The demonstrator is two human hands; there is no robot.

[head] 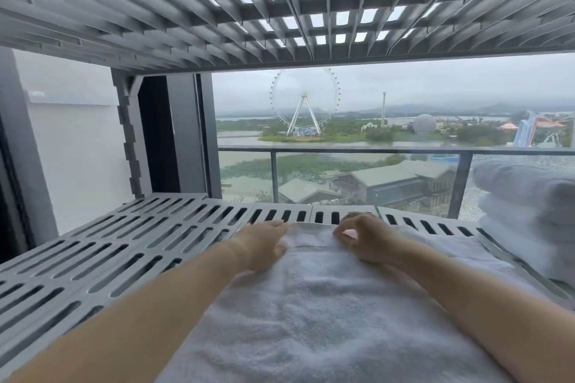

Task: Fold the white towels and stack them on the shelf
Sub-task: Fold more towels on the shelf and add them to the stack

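Note:
A folded white towel (314,305) lies flat on the grey slatted shelf (124,246), reaching from the near edge toward the back. My left hand (261,242) rests flat on the towel's far left part, fingers stretched out. My right hand (361,238) sits at the far edge of the towel with fingers curled, pinching the cloth. A stack of folded white towels (525,211) stands at the right end of the same shelf.
Another slatted shelf (280,9) hangs close overhead. The shelf's upright post (130,140) stands at the back left. Behind the shelf is a window with a balcony railing (373,151). The left half of the shelf surface carries nothing.

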